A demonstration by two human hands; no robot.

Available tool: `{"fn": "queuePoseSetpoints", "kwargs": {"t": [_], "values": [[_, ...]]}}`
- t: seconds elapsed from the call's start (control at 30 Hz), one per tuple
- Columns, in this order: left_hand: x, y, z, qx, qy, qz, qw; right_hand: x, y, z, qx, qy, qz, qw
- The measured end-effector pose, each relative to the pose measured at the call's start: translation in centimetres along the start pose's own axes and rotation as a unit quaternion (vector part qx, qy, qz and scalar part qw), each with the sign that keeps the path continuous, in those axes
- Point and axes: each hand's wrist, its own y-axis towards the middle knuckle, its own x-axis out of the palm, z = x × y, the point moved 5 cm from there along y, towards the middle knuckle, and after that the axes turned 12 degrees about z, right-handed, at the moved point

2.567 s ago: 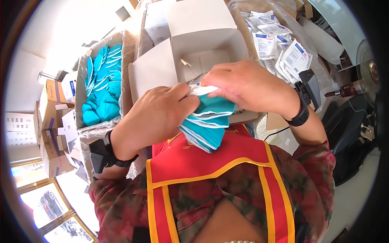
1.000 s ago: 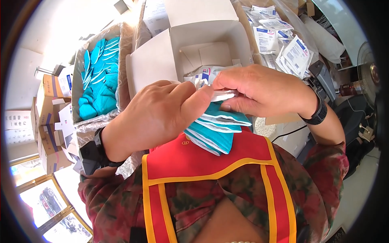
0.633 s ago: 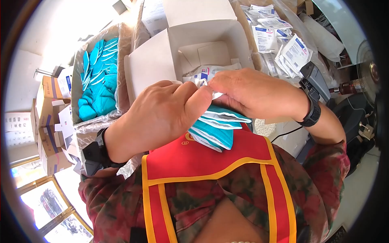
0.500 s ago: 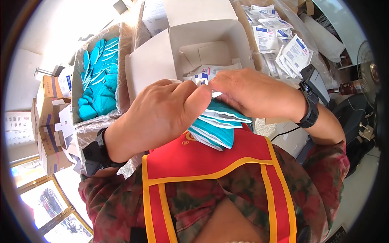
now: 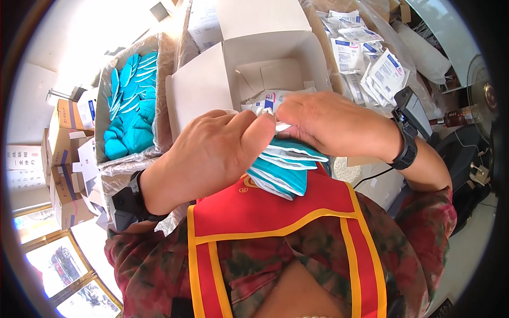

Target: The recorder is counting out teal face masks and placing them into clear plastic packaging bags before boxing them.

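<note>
My left hand [image 5: 217,151] and my right hand [image 5: 331,122] meet in front of the open white carton [image 5: 302,53], both closed. Their fingertips pinch a white packet [image 5: 283,126], of which only a small crumpled part shows between them. Just beyond my knuckles, at the carton's near side, lies a printed white pouch [image 5: 270,99] with blue and red marks; whether it is the same piece as the pinched one I cannot tell. Below my hands, against the red apron, sits a small stack of teal pads with white edges [image 5: 286,164]. What supports the stack is hidden.
To the left stands a plastic-lined box [image 5: 161,90] holding many teal pads [image 5: 130,106]. A lined box at the right holds printed white packets [image 5: 384,71]. Brown cartons [image 5: 69,159] are piled at far left; a fan [image 5: 481,87] stands at far right.
My hands keep their pinch with hardly any movement. The whole view has shifted very slightly, and the boxes appear a little to the right and lower.
</note>
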Motion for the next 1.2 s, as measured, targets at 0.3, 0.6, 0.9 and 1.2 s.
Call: {"fn": "queuePoseSetpoints", "kwargs": {"t": [0.3,0.6,0.9,1.2], "values": [[-1.7,-2.3,-1.6,-0.025,-0.033,0.039,0.998,-2.8,-3.2,-1.5,-0.013,-0.073,0.018,0.997],[-4.2,-5.2,-3.2,-0.009,0.072,0.101,0.992,-6.0,-7.9,-2.9,0.043,-0.05,0.001,0.998],[-4.2,-6.0,-4.7,-0.032,0.093,0.079,0.992,-7.5,-10.0,-1.7,0.085,0.004,-0.022,0.996],[-6.5,-9.1,-8.5,-0.098,0.219,0.108,0.965,-10.8,-15.9,5.9,0.375,0.051,0.184,0.907]]}}
